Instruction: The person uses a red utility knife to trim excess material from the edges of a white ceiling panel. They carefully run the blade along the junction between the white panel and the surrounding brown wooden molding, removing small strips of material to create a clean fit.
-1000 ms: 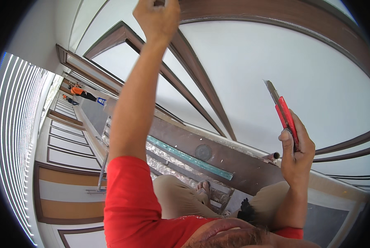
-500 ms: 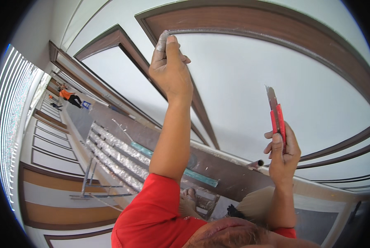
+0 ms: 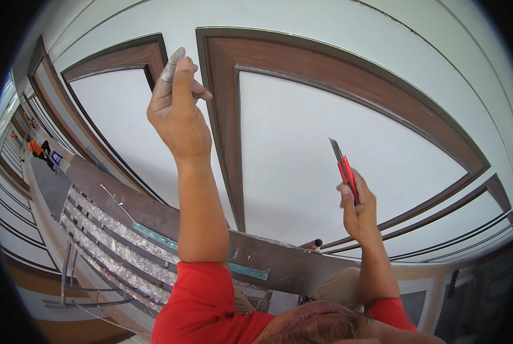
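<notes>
- At the upper centre, a white panel [image 3: 302, 137] is bordered by a large brown frame [image 3: 336, 66]; a smaller brown frame [image 3: 113, 59] is seen at upper left.
- A brown board [image 3: 296, 270] is stretched across the lower middle beside speckled slats [image 3: 110, 249]; a green strip [image 3: 156, 235] is partly blocked by the left forearm [image 3: 202, 212].
- At far left, a person in orange [image 3: 37, 149] is seen near a blue stool [image 3: 56, 157].
- A red utility knife [image 3: 347, 173], right of centre, is gripped in the right hand [image 3: 360, 213], blade exposed and pointed upward.
- The left hand [image 3: 180, 117], upper left of centre, is raised half-curled, fingers whitened; whether anything is pinched cannot be told.
</notes>
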Motion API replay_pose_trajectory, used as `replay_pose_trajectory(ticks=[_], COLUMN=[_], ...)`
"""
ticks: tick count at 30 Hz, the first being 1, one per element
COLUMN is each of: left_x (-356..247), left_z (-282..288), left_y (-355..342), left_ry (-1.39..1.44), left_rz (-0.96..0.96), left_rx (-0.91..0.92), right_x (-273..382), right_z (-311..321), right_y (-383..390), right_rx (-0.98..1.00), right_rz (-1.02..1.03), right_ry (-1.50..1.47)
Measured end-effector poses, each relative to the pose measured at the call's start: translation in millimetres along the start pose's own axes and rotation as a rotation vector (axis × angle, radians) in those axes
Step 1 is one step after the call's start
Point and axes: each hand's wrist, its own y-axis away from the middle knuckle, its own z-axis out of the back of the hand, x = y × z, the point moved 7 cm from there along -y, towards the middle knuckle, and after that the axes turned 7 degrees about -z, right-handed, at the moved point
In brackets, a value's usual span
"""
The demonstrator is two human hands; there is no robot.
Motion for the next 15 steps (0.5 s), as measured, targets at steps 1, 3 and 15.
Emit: replay_pose_trajectory(ticks=[1,3,15], left_x=[-3.7,-7.8,-6.9], left_z=[6.6,18.2,55.4], left_y=[-5.4,-14.3,-31.7], left_ry=[0.011,0.037,0.065], left_rz=[-0.018,-0.038,-0.061], left_rx=[-0.006,-0.052,-0.115], right_x=[23.7,76.5,323.7], right_z=[4.6,16.5,-28.9], right_y=[-12.8,-40.7,-159.4], right_rx=[-0.039,-0.127,-0.304], right_rz=[0.103,0.269,0.672], right_ry=[0.085,0.242,1.145])
